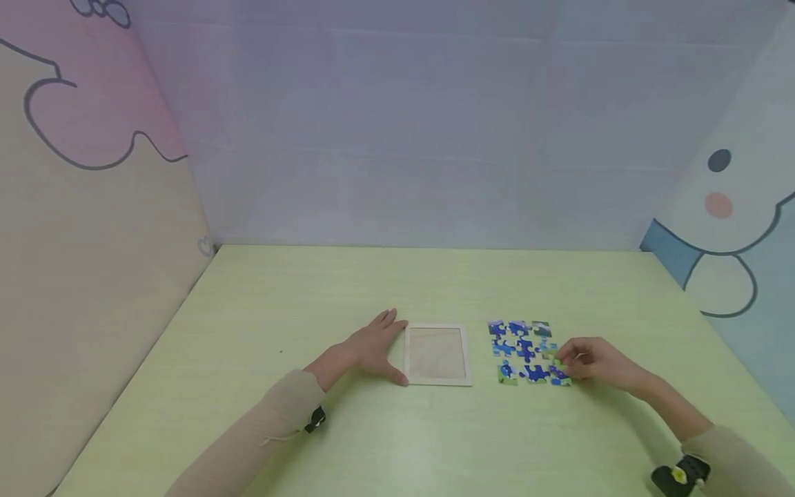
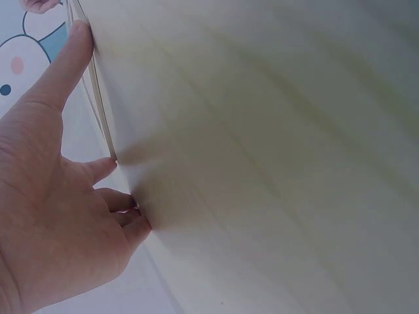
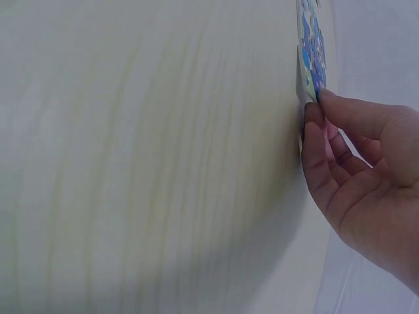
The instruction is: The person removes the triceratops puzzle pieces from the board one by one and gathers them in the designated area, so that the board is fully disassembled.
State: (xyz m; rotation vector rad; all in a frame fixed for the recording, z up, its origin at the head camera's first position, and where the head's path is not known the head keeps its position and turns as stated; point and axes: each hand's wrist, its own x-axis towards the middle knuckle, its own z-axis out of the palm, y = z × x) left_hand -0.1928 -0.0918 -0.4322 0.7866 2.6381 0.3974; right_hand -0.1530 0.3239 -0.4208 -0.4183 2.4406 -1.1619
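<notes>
A shallow wooden frame [image 1: 437,381] with a plain pale board inside lies flat on the table. My left hand [image 1: 373,348] is spread at its left side, thumb and a fingertip touching the edge; the left wrist view shows the frame's thin side [image 2: 99,108] along the fingers. To the right of the frame lie several blue, purple and green jigsaw pieces [image 1: 525,350], in loose rows with gaps between them. My right hand [image 1: 599,362] pinches the lower right jigsaw piece [image 1: 561,380] between thumb and forefinger at its edge, seen also in the right wrist view [image 3: 317,84].
Around these things spreads the pale wood-grain table [image 1: 348,283]. A light plain backdrop [image 1: 435,138] stands behind it, with cartoon-printed panels [image 1: 93,241] at the left and right. Dark straps [image 1: 682,476] sit at the wrists over beige sleeves.
</notes>
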